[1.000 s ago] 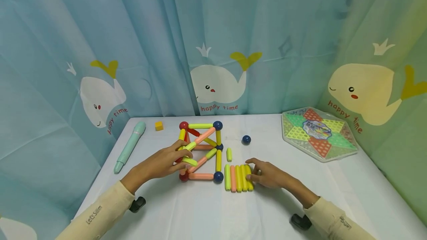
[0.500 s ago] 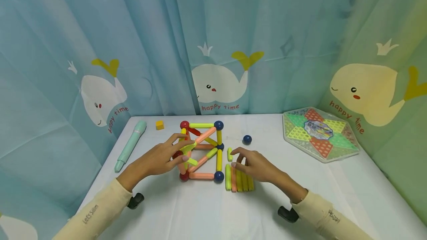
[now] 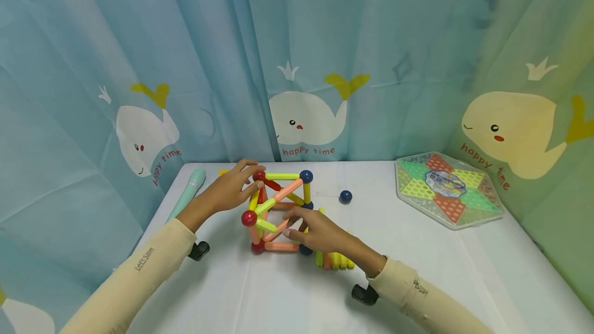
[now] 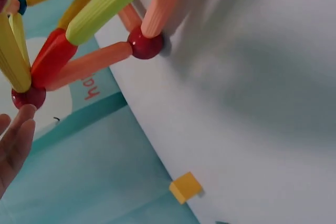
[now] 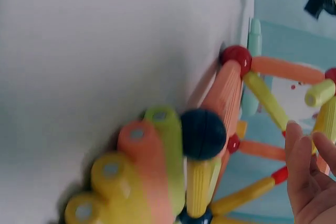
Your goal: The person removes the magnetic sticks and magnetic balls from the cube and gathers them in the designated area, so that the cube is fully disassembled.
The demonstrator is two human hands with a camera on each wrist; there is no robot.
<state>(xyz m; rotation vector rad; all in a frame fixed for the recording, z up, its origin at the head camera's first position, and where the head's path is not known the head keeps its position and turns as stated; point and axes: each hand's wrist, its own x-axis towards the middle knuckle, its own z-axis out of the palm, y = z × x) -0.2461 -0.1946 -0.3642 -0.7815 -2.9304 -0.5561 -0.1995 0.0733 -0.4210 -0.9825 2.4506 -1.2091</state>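
Note:
A frame of magnetic building sticks, in yellow, lime, orange-pink and red with red and blue balls, stands on the white table; an orange-pink stick (image 3: 282,247) forms its front bottom edge. At its back left corner my left hand (image 3: 229,189) reaches a red ball (image 4: 29,97), fingertips right at it. My right hand (image 3: 320,228) hovers over the front right side, fingers loosely bent, with nothing seen between them. It partly hides a row of loose sticks (image 3: 343,262) and a front blue ball (image 5: 203,135). One lime stick (image 5: 320,93) has a free end.
A loose blue ball (image 3: 345,197) lies right of the frame. Back right is a hexagonal Chinese checkers board (image 3: 445,184). A mint-green wand-shaped thing (image 3: 187,193) lies at the left edge, near a yellow cube (image 4: 186,187). A patterned curtain (image 3: 209,66) surrounds the table.
My left hand has moved from the front left red ball back to the rear left one. My right hand has moved left from the stick row to the frame.

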